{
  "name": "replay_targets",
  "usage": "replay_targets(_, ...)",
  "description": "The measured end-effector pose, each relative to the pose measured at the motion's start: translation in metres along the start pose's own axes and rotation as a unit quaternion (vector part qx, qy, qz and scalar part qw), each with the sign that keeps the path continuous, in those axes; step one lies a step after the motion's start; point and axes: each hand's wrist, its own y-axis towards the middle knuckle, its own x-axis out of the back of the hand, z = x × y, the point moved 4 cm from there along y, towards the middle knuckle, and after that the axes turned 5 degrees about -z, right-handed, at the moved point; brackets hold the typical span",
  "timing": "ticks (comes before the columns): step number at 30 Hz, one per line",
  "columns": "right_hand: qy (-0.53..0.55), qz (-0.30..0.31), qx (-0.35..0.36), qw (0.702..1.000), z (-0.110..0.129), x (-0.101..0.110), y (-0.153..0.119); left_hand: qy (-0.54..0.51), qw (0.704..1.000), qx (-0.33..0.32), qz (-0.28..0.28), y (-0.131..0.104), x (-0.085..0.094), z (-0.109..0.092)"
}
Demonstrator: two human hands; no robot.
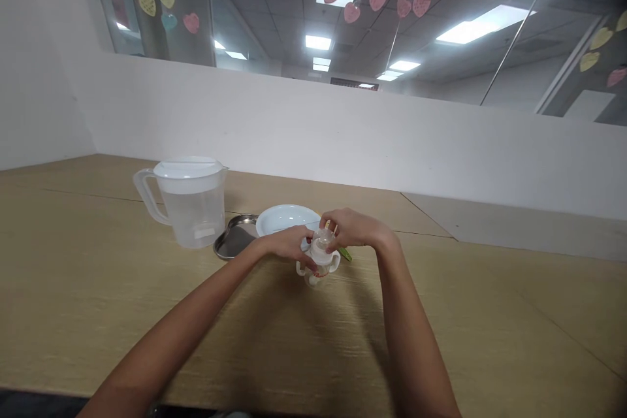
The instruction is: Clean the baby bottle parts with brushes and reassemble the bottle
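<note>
A clear baby bottle [316,275] with white side handles, a white collar and a transparent cap [323,237] stands on the wooden table. My left hand [291,245] grips the bottle from the left, thumb in front near the collar. From above and to the right, my right hand [350,228] has its fingers closed round the clear cap. Just behind the hands sits a white bowl [281,217], partly covered by them. A green and yellow item [345,253] shows beneath my right hand; most of it is hidden.
A lidded clear plastic pitcher [193,202] stands at the back left. Beside it lies a curved metal tray [235,237], close to the bowl. The wooden table [196,353] meets a white wall behind, with a window above bearing heart-shaped notes.
</note>
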Motion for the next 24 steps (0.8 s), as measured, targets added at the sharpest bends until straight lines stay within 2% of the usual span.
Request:
replay_targets(6,0.014,0.008,0.007,1.000,-0.001,0.000,0.000,0.017,1.000,-0.005,0.010,-0.002,-0.001,-0.006)
replay_targets(14,0.036,0.034,-0.013,0.999,0.008,-0.006,0.001,0.020,1.000,0.005,-0.001,-0.002,-0.006,-0.002)
replay_targets(19,-0.028,0.002,0.053,0.998,0.012,-0.004,0.004,0.029,0.999,0.012,-0.009,-0.002,-0.006,0.001)
replay_targets(24,-0.033,0.010,0.078,0.996,0.009,-0.003,0.005,0.049,0.998,0.025,-0.023,-0.003,-0.005,0.000)
